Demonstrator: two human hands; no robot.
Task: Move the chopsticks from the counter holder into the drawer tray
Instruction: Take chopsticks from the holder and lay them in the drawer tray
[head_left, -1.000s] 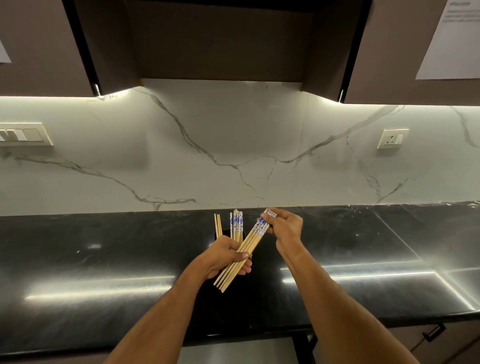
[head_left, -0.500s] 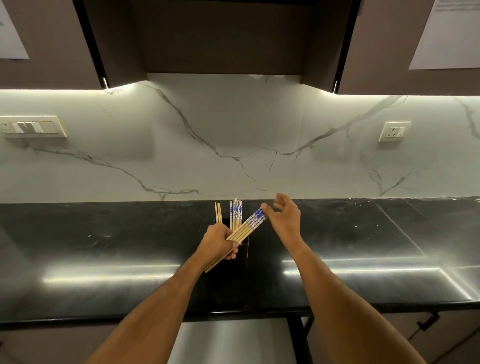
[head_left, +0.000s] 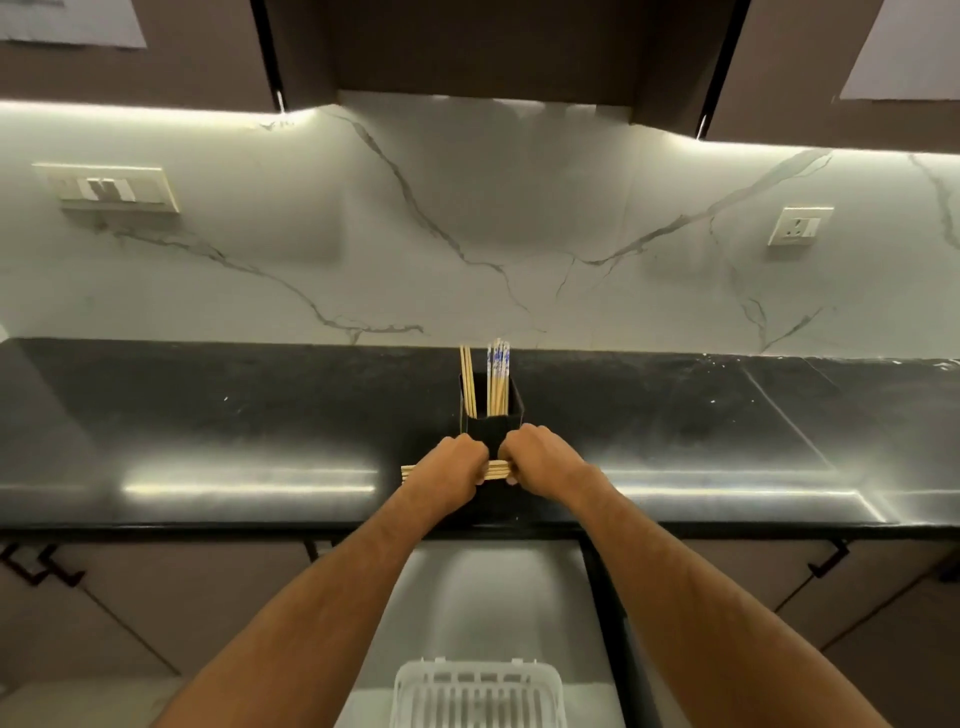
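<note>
A black square holder (head_left: 492, 431) stands on the dark counter (head_left: 208, 426) with several wooden chopsticks (head_left: 497, 382) upright in it, some with blue-and-white tops. In front of it I hold a bundle of chopsticks (head_left: 496, 469) level, left to right. My left hand (head_left: 451, 467) grips the bundle near its left part, and its tips stick out past my wrist. My right hand (head_left: 540, 457) grips the right end, which is hidden in my fist. Below the counter an open drawer (head_left: 498, 597) shows a white slotted tray (head_left: 478, 693) at the bottom edge.
Brown cabinet doors with dark handles (head_left: 828, 558) flank the drawer. A marble backsplash carries a switch plate (head_left: 106, 188) at left and a socket (head_left: 800, 226) at right. Upper cabinets hang above.
The bundle has turned from a slant to level and come down in front of the holder. My right hand, open beside the tops half a second ago, now grips the bundle. The view has tilted down, showing the drawer.
</note>
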